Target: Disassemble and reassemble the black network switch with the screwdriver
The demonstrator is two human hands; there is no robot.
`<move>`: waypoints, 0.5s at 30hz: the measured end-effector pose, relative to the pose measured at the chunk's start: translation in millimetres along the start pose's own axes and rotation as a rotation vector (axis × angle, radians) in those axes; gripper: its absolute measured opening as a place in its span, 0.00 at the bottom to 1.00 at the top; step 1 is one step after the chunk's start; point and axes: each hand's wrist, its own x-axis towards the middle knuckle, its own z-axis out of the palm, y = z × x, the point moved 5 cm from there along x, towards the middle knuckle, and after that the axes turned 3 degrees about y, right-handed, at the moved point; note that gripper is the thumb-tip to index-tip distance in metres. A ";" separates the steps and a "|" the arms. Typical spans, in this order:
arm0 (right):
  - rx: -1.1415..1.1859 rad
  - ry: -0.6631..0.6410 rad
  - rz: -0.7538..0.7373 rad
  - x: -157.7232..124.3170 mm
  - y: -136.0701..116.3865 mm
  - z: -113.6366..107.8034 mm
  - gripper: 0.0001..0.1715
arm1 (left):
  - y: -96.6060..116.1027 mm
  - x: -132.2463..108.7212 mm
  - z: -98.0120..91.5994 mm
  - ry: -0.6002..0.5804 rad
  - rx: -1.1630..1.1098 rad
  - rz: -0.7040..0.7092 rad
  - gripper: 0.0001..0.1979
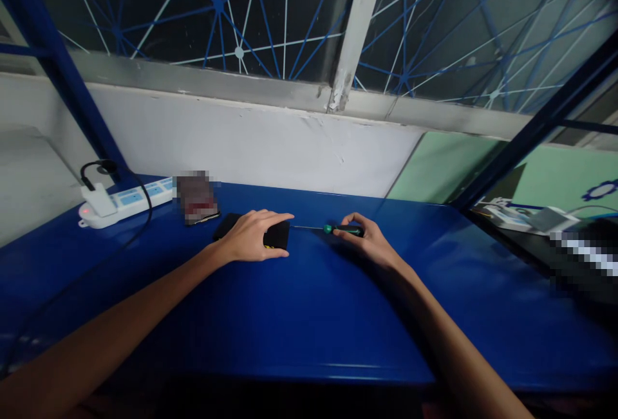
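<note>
My left hand (251,236) is closed over a flat black box (277,236), thumb along its near side and fingers along the far side. A bit of yellow marking shows on the box near the thumb. In my right hand (371,239) is a screwdriver (348,230) with a black and green handle, gripped between thumb and fingers. Its thin metal shaft points left and reaches the right end of the box. Whether the tip touches the box or goes into it I cannot tell.
A white power strip (126,201) with a plugged-in adapter and black cable lies at the left on the blue table (309,329). Beside it is a blurred dark item (197,197). Blue frame posts rise at both sides. More electronics (541,219) sit at the right.
</note>
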 end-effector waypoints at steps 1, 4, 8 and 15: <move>0.005 0.007 0.009 0.1 0.0 -0.5 0.24 | 0.2 -0.1 0.0 -0.003 0.002 -0.002 0.38; -0.167 0.099 -0.030 -0.5 -3.5 -4.0 0.26 | 0.6 -0.2 0.2 -0.005 0.007 -0.003 0.38; -0.368 0.148 -0.033 -0.9 -2.5 -5.0 0.31 | 0.3 -0.1 0.9 0.001 0.009 0.012 0.38; -0.090 0.040 -0.010 2.5 4.5 -4.5 0.23 | -0.7 -0.4 0.8 -0.001 0.006 0.018 0.38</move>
